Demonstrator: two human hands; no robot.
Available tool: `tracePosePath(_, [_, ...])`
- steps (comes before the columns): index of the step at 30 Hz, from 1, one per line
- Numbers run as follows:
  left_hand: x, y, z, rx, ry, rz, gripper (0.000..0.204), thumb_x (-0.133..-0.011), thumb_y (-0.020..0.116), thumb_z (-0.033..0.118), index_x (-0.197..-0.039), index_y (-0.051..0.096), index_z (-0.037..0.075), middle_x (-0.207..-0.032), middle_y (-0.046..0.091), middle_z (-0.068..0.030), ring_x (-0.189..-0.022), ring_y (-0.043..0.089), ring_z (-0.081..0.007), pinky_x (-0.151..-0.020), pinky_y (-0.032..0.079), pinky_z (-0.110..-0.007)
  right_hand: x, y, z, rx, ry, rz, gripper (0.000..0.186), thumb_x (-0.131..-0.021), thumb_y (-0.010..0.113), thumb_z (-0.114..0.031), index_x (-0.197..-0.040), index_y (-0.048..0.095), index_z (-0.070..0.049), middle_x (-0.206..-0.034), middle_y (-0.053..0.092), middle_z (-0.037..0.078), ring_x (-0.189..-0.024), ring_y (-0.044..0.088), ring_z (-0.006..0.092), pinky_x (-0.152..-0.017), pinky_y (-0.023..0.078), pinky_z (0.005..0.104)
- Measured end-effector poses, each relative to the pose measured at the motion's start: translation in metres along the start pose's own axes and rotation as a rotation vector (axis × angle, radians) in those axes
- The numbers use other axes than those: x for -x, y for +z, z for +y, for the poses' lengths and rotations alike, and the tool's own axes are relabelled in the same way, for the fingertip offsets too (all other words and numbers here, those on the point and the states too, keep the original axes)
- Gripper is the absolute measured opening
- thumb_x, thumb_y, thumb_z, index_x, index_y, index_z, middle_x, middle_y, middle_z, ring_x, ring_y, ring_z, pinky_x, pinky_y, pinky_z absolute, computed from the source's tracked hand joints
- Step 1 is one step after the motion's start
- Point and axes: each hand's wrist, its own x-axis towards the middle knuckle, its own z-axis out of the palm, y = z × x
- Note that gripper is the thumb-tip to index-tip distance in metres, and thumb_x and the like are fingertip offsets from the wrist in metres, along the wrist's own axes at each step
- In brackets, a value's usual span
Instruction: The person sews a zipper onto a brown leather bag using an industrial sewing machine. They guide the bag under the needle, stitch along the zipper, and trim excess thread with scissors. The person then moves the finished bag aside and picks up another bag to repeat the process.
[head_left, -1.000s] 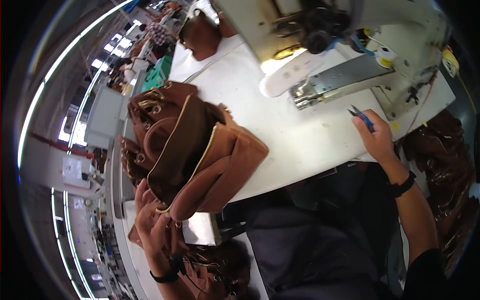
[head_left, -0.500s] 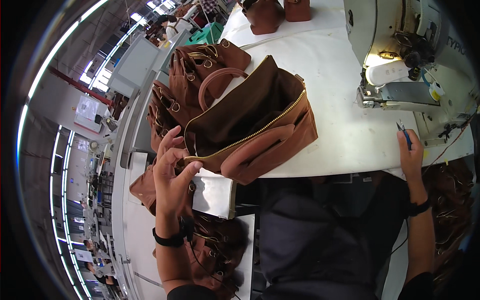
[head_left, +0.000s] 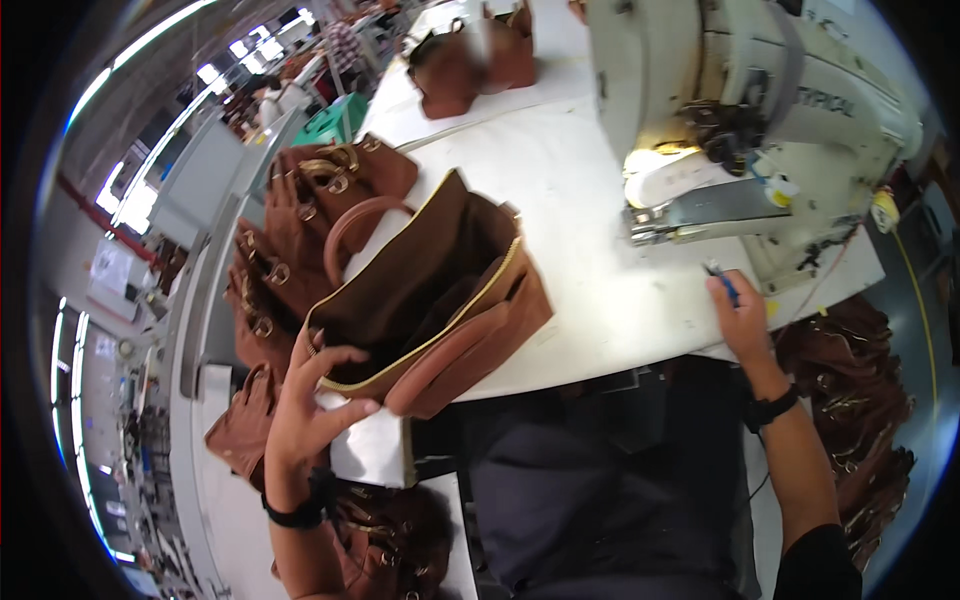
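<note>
A brown handbag (head_left: 505, 325) with an unzipped, gold-toothed top lies on the white work table, its dark lining in sight. At its near left corner, my left hand (head_left: 310, 395) grips the rim, fingers over the edge inside and thumb outside. Some of those fingertips are lost against the dark lining. Over the table's front edge at the right, my right hand (head_left: 745, 320) is closed around small blue-handled thread snips (head_left: 725, 285), their tips pointing up and left. The snips are well apart from the bag.
A sewing machine (head_left: 700, 100) with a lit lamp stands at the right back. More brown bags (head_left: 300, 200) crowd the table's left side, and others (head_left: 470, 75) sit at the back. Brown pieces are heaped (head_left: 850, 400) at the lower right.
The whole view has swung right, so bag, machine and hands appear further left. My left hand's fingers have gone from a pinch at the zipper end to reaching over the rim.
</note>
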Motion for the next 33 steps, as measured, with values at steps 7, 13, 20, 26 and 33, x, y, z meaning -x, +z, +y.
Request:
tracePosePath(7, [-0.004, -0.004, -0.015, 0.211, -0.122, -0.038, 0.054, -0.076, 0.086, 0.037, -0.111, 0.072, -0.001, -0.115, 0.052, -0.0119, -0.114, 0.052, -0.0273, -0.103, 0.041, -0.038, 0.002, 0.007, 0.000, -0.004, -0.014, 0.007, 0.023, -0.099, 0.070, -0.023, -0.094, 0.065, -0.001, -0.072, 0.055, 0.003, -0.067, 0.046, 0.0090, -0.062, 0.043, 0.0287])
tracePosePath(13, [-0.016, -0.013, -0.001, 0.140, -0.013, -0.183, 0.046, -0.089, 0.080, 0.027, -0.122, 0.068, -0.004, -0.128, 0.060, -0.0146, -0.113, 0.061, -0.0235, -0.096, 0.050, -0.035, 0.000, 0.007, 0.000, 0.071, -0.015, 0.005, 0.029, -0.097, 0.072, -0.029, -0.092, 0.065, -0.002, -0.071, 0.060, 0.011, -0.061, 0.051, 0.0178, -0.061, 0.047, 0.0325])
tracePosePath(20, [-0.046, -0.030, 0.002, 0.174, -0.220, -0.395, 0.030, -0.100, 0.070, 0.025, -0.113, 0.071, -0.003, -0.087, 0.073, -0.0070, -0.080, 0.069, -0.0135, -0.073, 0.057, -0.030, 0.002, 0.003, -0.001, 0.030, -0.022, -0.008, 0.026, -0.094, 0.075, -0.027, -0.092, 0.067, -0.003, -0.072, 0.062, 0.010, -0.063, 0.056, 0.0174, -0.062, 0.048, 0.0324])
tracePosePath(26, [-0.071, -0.020, -0.004, 0.264, -0.401, -0.294, 0.036, -0.103, 0.065, 0.026, -0.094, 0.071, -0.008, -0.069, 0.068, -0.0054, -0.058, 0.068, -0.0124, -0.049, 0.055, -0.026, 0.001, 0.007, -0.003, 0.018, -0.023, -0.002, 0.025, -0.093, 0.076, -0.025, -0.092, 0.067, -0.002, -0.072, 0.062, 0.010, -0.062, 0.057, 0.0184, -0.062, 0.049, 0.0327])
tracePosePath(33, [-0.180, 0.016, 0.027, 0.109, -0.160, -0.039, 0.041, -0.103, 0.064, 0.025, -0.084, 0.066, -0.010, -0.056, 0.062, -0.0098, -0.047, 0.065, -0.0161, -0.044, 0.051, -0.031, 0.000, 0.002, -0.003, 0.074, 0.002, 0.007, 0.025, -0.089, 0.079, -0.026, -0.091, 0.069, -0.004, -0.078, 0.070, 0.014, -0.070, 0.070, 0.0313, -0.064, 0.054, 0.0378])
